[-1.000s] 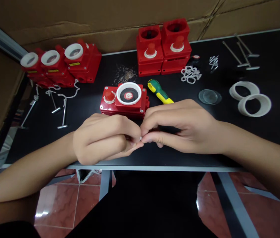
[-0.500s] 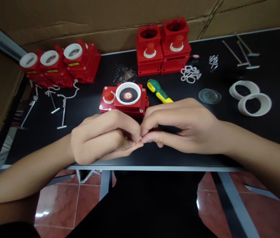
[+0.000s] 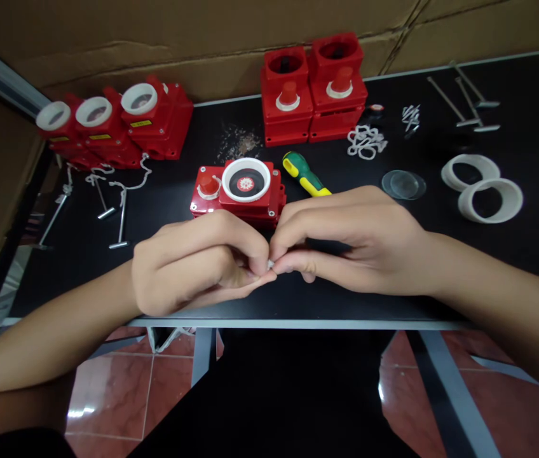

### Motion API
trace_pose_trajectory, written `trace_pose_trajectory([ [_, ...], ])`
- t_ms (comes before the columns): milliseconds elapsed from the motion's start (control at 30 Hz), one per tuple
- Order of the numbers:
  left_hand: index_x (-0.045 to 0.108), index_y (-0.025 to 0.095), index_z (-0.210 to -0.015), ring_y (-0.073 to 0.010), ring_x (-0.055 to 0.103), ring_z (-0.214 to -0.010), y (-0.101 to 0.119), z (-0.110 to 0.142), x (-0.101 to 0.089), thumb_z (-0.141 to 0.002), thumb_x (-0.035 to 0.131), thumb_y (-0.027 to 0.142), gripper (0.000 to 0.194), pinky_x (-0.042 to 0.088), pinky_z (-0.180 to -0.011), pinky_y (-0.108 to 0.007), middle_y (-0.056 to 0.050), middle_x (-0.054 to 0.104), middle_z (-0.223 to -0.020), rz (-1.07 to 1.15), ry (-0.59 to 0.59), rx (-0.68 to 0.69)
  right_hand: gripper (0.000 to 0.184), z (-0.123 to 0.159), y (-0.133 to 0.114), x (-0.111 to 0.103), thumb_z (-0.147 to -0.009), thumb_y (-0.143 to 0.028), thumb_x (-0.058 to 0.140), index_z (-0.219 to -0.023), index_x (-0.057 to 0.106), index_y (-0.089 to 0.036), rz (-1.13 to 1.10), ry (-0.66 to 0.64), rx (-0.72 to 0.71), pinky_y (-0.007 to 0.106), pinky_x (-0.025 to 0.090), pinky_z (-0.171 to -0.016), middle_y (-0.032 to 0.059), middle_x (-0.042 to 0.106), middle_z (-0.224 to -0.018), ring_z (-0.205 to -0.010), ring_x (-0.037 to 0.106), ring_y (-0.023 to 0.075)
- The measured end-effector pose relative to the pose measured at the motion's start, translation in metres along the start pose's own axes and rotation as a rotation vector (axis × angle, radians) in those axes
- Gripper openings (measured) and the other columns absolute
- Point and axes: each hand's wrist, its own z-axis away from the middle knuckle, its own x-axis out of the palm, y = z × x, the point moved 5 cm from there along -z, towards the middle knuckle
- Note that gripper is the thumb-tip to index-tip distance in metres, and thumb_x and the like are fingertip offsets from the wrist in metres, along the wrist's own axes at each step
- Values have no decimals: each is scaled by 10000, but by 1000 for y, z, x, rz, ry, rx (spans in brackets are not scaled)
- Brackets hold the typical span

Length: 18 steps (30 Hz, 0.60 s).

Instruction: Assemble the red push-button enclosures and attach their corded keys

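My left hand [image 3: 197, 264] and my right hand [image 3: 346, 238] meet fingertip to fingertip near the front edge of the black table [image 3: 512, 254]. Both are closed in a pinch on a tiny white piece [image 3: 271, 264] that I cannot make out. Just behind my hands lies a red switch box [image 3: 238, 191] with a white ring, a dark disc in it and a red button. A green and yellow screwdriver [image 3: 304, 175] lies beside the box, its tip hidden by my right hand.
Three red boxes with white rings [image 3: 117, 124] stand at the back left, two open red boxes [image 3: 314, 86] at the back middle. White cord loops [image 3: 365, 141], clear discs [image 3: 403, 184], two white rings [image 3: 486, 191], screws [image 3: 411, 116] and metal T-pins [image 3: 470, 102] lie to the right. More pins on cords [image 3: 107, 203] lie left.
My hands stay pinched together; the left hand's fingers have lifted and curled slightly more over the pinch. Nothing else has moved.
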Motion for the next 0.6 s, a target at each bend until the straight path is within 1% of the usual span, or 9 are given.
trace_pose_trajectory([
  [67, 632, 241, -949, -113, 870, -802, 0, 1, -1, -1166, 960, 206, 394, 761, -775, -204, -33, 929, -1178, -12, -2, 21, 126, 0, 0, 0, -1259, -156, 776, -1141, 818, -174, 2, 5, -5, 219, 619, -836, 37, 908, -1101, -947, 843, 109],
  [167, 669, 245, -975, -125, 876, -814, -2, 1, -1, -1172, 955, 212, 350, 772, -769, -215, -35, 933, -1194, -22, -10, 37, 133, 0, -1, 0, -1266, -166, 770, -1142, 814, -188, 9, 6, -9, 229, 624, -837, 35, 911, -1106, -946, 850, 117],
  [333, 637, 234, -954, -102, 861, -830, -2, 0, -2, -1171, 951, 194, 384, 762, -825, -184, -40, 923, -1196, 8, -7, 6, 127, 2, -1, 0, -1266, -175, 776, -1145, 814, -178, 12, 8, -11, 233, 601, -802, 49, 907, -1095, -913, 829, 113],
  [400, 627, 236, -941, -105, 859, -824, -2, -2, -1, -1164, 957, 192, 401, 756, -810, -183, -41, 921, -1193, 20, -4, -3, 128, 2, 0, 1, -1272, -180, 770, -1152, 815, -181, 14, 6, -12, 233, 596, -795, 47, 908, -1101, -915, 829, 112],
  [533, 589, 241, -911, -111, 862, -790, -2, -5, 1, -1127, 976, 128, 458, 729, -752, -163, -51, 927, -1145, 69, -43, 38, 119, 2, 1, 1, -1267, -166, 773, -1157, 819, -172, 16, 21, -20, 214, 590, -782, 44, 902, -1099, -931, 841, 112],
  [600, 576, 242, -902, -112, 861, -778, -4, -5, 0, -1117, 978, 111, 475, 721, -737, -158, -56, 923, -1117, 73, -27, 44, 116, 2, 0, 1, -1260, -142, 772, -1156, 820, -161, 18, 23, -29, 209, 599, -803, 46, 902, -1094, -938, 836, 107],
])
